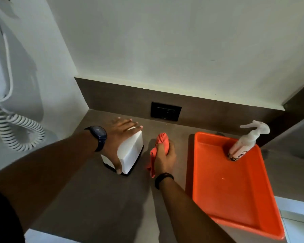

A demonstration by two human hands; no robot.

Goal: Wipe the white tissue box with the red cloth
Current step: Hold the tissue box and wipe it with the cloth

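Observation:
The white tissue box (131,153) stands on a dark base on the brown counter, near the back left corner. My left hand (120,135) lies flat over its top, fingers spread and thumb down the near side, gripping it. My right hand (164,156) is just to the right of the box, closed around the bunched red cloth (162,140). The cloth sticks out above my fist and hangs below it. There is a small gap between cloth and box.
An orange tray (235,190) sits at the right with a spray bottle (246,140) lying in its far corner. A black wall socket (165,111) is in the backsplash behind. A white wall-mounted hair dryer with coiled cord (19,132) hangs at the left.

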